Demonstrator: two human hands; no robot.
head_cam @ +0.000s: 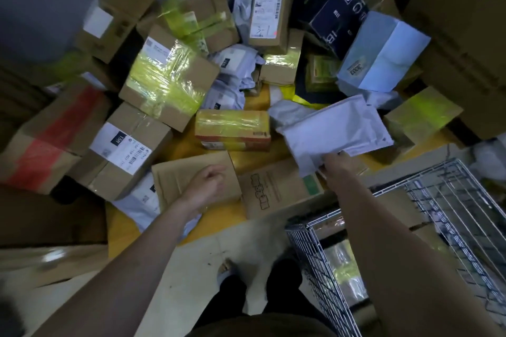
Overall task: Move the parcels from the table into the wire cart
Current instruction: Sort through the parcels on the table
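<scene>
Right hand (335, 165) pinching lower edge of flat white plastic mailer bag (334, 131), fingers curled on it, bag lifted clear above yellow worktop (246, 213), just beyond silver wire cart (410, 227) rim. Left hand (206, 186) loosely fisted, fingers curled together, holding nothing, over flat brown paper envelope (178, 178). Beside it flat brown printed cardboard box (276, 189). Pile of brown cardboard boxes with yellow tape (167, 79) and grey bags behind. Cart at right, near legs.
</scene>
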